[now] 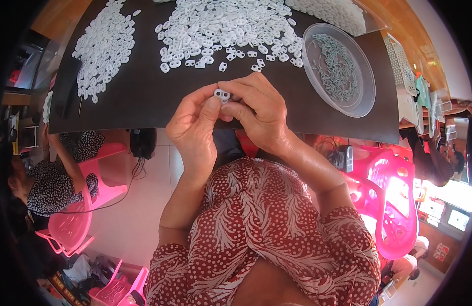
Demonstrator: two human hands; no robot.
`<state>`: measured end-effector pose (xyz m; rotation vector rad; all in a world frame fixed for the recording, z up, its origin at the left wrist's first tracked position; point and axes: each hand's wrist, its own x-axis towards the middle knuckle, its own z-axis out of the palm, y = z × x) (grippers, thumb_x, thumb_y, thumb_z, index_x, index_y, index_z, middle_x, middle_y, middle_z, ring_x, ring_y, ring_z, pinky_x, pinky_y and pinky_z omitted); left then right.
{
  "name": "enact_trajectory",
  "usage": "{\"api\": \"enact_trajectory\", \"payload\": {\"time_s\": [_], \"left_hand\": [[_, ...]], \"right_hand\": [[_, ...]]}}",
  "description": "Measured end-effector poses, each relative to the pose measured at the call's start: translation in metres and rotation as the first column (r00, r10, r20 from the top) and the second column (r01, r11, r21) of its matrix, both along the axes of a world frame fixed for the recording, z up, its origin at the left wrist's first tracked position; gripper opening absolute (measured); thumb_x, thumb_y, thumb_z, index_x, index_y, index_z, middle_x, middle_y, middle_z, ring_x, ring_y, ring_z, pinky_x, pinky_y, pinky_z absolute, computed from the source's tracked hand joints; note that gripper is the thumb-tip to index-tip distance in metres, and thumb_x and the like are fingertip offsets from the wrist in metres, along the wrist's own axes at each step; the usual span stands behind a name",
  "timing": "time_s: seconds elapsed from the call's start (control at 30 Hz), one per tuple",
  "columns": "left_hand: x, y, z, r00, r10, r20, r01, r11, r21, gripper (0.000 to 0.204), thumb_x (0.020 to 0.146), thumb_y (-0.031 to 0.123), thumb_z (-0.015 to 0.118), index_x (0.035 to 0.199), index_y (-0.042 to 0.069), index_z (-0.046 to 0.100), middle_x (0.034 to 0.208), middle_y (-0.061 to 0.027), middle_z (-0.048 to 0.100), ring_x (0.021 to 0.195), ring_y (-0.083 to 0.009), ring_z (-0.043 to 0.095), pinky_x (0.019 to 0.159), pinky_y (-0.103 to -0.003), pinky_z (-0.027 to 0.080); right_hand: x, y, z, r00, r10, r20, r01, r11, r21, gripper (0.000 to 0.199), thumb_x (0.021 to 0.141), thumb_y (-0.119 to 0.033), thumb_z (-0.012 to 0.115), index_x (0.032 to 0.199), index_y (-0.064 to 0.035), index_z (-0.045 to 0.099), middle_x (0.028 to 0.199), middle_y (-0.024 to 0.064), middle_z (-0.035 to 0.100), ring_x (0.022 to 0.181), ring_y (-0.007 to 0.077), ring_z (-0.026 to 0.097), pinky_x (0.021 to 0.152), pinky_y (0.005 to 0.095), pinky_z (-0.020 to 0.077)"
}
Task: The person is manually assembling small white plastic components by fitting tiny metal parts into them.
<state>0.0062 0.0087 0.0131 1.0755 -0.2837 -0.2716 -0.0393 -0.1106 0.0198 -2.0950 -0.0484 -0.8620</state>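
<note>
Just off the near edge of the dark table, both my hands meet around small white plastic pieces with two round holes (222, 95). My left hand (196, 125) pinches them between thumb and fingers. From the other side, the thumb and fingers of my right hand (262, 109) close on the same pieces. Whether these are two parts fitted together or separate is hard to tell, as my fingertips cover much of them. Beyond my hands spreads a big pile of similar white two-hole pieces (223, 28), with several strays at its near edge.
A clear round tray (366, 102) of small grey screws stands at right. More white pieces (106, 48) lie at far left, beside a dark elongated object (67, 84); another heap (333, 15) fills a tray at back right. Pink chairs (396, 219) and other people (57, 178) flank me.
</note>
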Motion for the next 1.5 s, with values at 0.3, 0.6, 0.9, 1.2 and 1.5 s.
{"api": "enact_trajectory", "payload": {"time_s": [0.3, 0.6, 0.9, 1.2, 1.5], "left_hand": [[0.004, 0.003, -0.002, 0.999, -0.039, -0.034, 0.039, 0.999, -0.001, 0.021, 0.089, 0.004, 0.059, 0.105, -0.009, 0.059, 0.081, -0.0101, 0.065, 0.065, -0.0135, 0.061, 0.060, -0.025, 0.053], [0.004, 0.005, 0.000, 0.998, -0.061, -0.001, 0.061, 0.998, -0.020, 0.022, 0.089, 0.003, 0.059, 0.109, -0.007, 0.059, 0.080, -0.0077, 0.064, 0.066, -0.0111, 0.060, 0.064, -0.023, 0.051], [0.002, 0.010, 0.003, 0.997, -0.072, 0.025, 0.071, 0.997, 0.011, 0.022, 0.089, 0.001, 0.058, 0.109, -0.008, 0.059, 0.084, -0.0089, 0.064, 0.069, -0.0113, 0.060, 0.063, -0.024, 0.053], [0.001, 0.004, -0.003, 0.997, -0.003, 0.082, 0.007, 0.999, -0.045, 0.023, 0.089, 0.003, 0.060, 0.109, -0.007, 0.061, 0.087, -0.0082, 0.064, 0.071, -0.0100, 0.058, 0.068, -0.022, 0.050], [-0.002, 0.003, -0.017, 0.981, 0.087, 0.172, -0.077, 0.995, -0.061, 0.022, 0.089, 0.008, 0.062, 0.106, -0.006, 0.062, 0.098, -0.0082, 0.064, 0.080, -0.0084, 0.056, 0.074, -0.021, 0.046]], "right_hand": [[-0.001, 0.002, -0.003, 1.000, 0.006, -0.021, -0.004, 0.995, 0.100, 0.029, 0.069, 0.001, 0.068, 0.098, 0.0005, 0.064, 0.084, 0.0101, 0.063, 0.073, 0.0251, 0.056, 0.064, 0.0330, 0.0471], [-0.001, 0.002, -0.001, 1.000, 0.017, 0.010, -0.018, 1.000, 0.020, 0.029, 0.069, 0.002, 0.069, 0.098, 0.0017, 0.064, 0.083, 0.0099, 0.063, 0.072, 0.0241, 0.055, 0.062, 0.0323, 0.0470], [-0.004, 0.005, -0.003, 1.000, 0.030, -0.004, -0.030, 0.996, 0.085, 0.033, 0.068, 0.002, 0.069, 0.100, 0.0022, 0.063, 0.084, 0.0106, 0.063, 0.072, 0.0238, 0.055, 0.062, 0.0322, 0.0469], [-0.001, 0.005, 0.000, 0.998, 0.019, 0.052, -0.020, 1.000, 0.020, 0.033, 0.067, 0.001, 0.071, 0.099, 0.0031, 0.063, 0.085, 0.0103, 0.064, 0.072, 0.0237, 0.055, 0.063, 0.0320, 0.0463], [-0.001, 0.008, 0.001, 0.994, -0.009, 0.109, 0.007, 1.000, 0.021, 0.033, 0.066, -0.003, 0.073, 0.097, 0.0025, 0.064, 0.085, 0.0099, 0.065, 0.071, 0.0225, 0.055, 0.063, 0.0313, 0.0462]]}}
